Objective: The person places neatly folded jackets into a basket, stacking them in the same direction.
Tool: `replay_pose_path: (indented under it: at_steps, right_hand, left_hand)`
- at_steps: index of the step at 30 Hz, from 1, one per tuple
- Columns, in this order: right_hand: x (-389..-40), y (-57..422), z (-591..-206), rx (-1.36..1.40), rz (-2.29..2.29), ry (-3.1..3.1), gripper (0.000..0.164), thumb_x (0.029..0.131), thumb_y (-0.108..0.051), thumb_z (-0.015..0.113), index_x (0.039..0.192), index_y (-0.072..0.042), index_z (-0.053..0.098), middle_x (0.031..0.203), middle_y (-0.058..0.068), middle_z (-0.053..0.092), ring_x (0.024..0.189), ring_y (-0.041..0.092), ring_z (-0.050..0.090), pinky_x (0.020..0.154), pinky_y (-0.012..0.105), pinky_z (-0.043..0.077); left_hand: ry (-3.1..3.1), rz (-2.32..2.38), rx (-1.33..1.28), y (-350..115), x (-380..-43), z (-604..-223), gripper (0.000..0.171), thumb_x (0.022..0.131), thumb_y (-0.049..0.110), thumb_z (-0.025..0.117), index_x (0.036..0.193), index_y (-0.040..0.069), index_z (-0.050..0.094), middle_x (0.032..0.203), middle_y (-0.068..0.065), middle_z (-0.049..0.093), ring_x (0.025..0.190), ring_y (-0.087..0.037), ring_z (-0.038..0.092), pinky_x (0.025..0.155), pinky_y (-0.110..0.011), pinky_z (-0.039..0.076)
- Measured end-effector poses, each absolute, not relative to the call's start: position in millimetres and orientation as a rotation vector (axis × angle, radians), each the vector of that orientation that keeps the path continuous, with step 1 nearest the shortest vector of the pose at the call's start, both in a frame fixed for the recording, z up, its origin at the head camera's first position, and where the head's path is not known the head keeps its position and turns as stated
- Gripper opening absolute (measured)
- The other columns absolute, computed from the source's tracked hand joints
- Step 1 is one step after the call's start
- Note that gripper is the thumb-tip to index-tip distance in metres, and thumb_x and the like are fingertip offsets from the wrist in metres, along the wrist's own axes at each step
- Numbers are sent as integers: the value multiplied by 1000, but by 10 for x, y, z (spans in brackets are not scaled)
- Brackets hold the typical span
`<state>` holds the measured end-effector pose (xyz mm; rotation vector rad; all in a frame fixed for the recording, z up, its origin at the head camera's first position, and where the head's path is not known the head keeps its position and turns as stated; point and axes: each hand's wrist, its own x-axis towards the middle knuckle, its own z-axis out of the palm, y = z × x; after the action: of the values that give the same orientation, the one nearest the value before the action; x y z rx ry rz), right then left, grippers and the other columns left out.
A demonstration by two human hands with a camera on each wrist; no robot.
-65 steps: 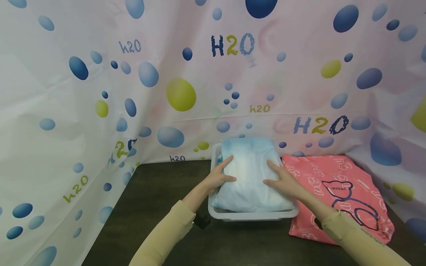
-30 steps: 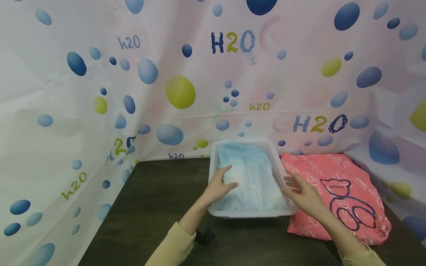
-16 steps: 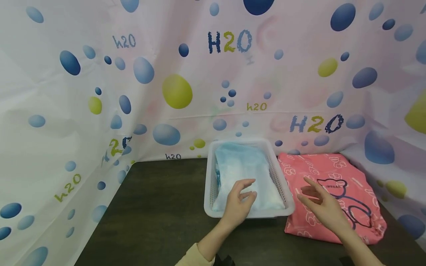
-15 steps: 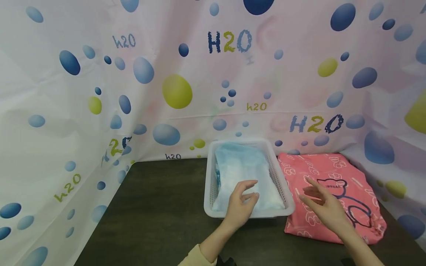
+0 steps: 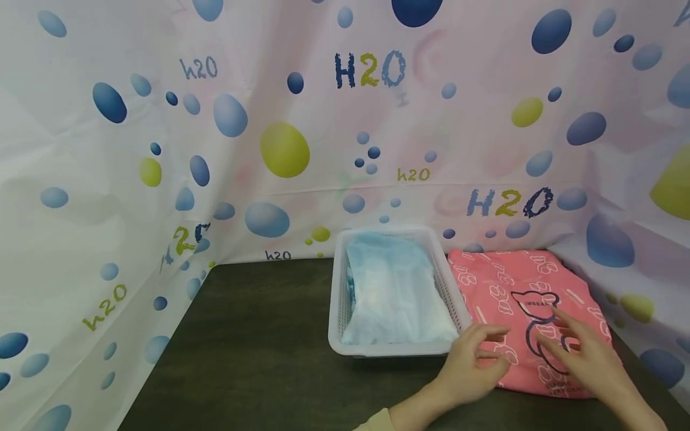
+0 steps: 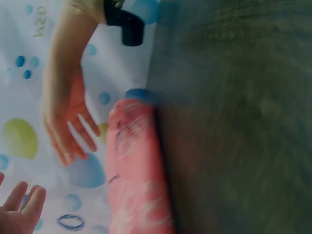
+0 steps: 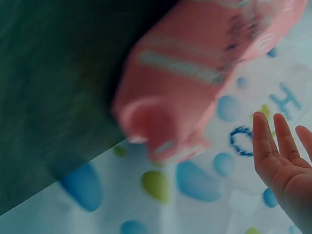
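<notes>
Both hands hover over the pink bag (image 5: 517, 281), which lies flat on the dark table and bears a bear outline and white print. My left hand (image 5: 469, 365) is at the bag's lower left, fingers loosely bent, nothing held. My right hand (image 5: 590, 359) is above its right part with fingers spread and nothing in them. In the right wrist view the right hand (image 7: 285, 161) stands apart from the bag. Left of the bag is a white plastic basket (image 5: 338, 311); in it lies a folded pale blue and white cloth-like bundle (image 5: 396, 293).
A dark wooden table (image 5: 259, 335) reaches to the left of the basket. Behind and at both sides hangs a white sheet (image 5: 323, 120) printed with blue and green dots and H2O lettering.
The hands have left the blue bundle, which now lies lower inside the basket. Both have moved right, the left hand from the basket to over the pink bag.
</notes>
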<state>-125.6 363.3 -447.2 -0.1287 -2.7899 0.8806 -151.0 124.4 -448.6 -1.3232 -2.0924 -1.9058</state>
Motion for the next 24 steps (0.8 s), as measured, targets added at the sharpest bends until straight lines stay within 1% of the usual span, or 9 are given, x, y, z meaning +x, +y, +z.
replay_pose_path:
  at_steps: [6,9,10,13,16,17,21,23,24]
  right_hand:
    - [-1241,4011,-4604,-206,747,-2759,77,93,-31,67,141,17,31,119,45,42,101,61,45,75,70,40]
    - [-1277,4146,-4655,-250,793,-2719,77,95,-31,65,143,16,29,96,36,50,81,50,52,65,57,47]
    - [-1300,4188,-4660,-275,802,-2719,77,95,-33,63,144,16,28,96,38,51,81,51,53,65,57,48]
    - [-1366,4319,-4690,-327,857,-2725,80,97,-38,58,145,16,25,102,43,52,88,55,54,78,60,46]
    - [-1439,4422,-4716,-329,896,-2768,85,97,-43,56,146,17,19,131,52,29,116,69,28,88,79,23]
    - [-1467,4447,-4730,-322,930,-2782,87,97,-44,56,146,16,17,133,52,26,119,69,24,89,80,20]
    - [-1580,4515,-4748,-337,1070,-2854,97,96,-50,54,150,12,1,141,51,9,126,70,11,91,81,20]
    - [-1626,4546,-4742,-368,1121,-2890,101,96,-54,52,150,7,-6,141,51,1,126,71,5,91,81,18]
    - [-1644,4564,-4740,-376,1145,-2910,101,96,-55,51,150,6,-9,142,51,-2,126,71,2,90,82,17]
  left_hand:
    - [-2151,-1534,-1271,1639,-1509,-4701,37,88,10,60,124,6,59,119,-6,60,113,-4,53,90,-12,41]
    - [-2197,-1535,-1171,1766,-1570,-4796,37,87,12,59,124,7,60,120,-4,56,113,-6,52,88,-14,39]
    - [-2217,-1548,-1125,1807,-1596,-4818,37,87,12,60,124,7,60,120,-4,55,113,-7,51,88,-15,39]
    - [-2322,-1569,-947,1918,-1671,-4876,40,86,15,62,126,10,60,126,-7,47,119,-14,46,91,-19,41]
    - [-2495,-1577,-712,1992,-1727,-4924,47,85,22,66,132,21,58,141,-9,38,131,-22,36,99,-30,40]
    - [-2547,-1596,-646,2006,-1741,-4942,50,85,24,67,133,25,56,142,-8,39,128,-21,39,96,-31,42]
    - [-2655,-1730,-488,2035,-1810,-5012,61,84,25,68,141,34,48,131,0,57,104,-10,54,82,-28,46]
    - [-2620,-1898,-452,2062,-1858,-5035,61,85,23,68,142,33,47,125,4,60,97,-7,56,81,-27,47]
    - [-2589,-1981,-417,2083,-1885,-5039,61,85,22,68,142,32,48,127,4,59,102,-7,55,85,-29,47]
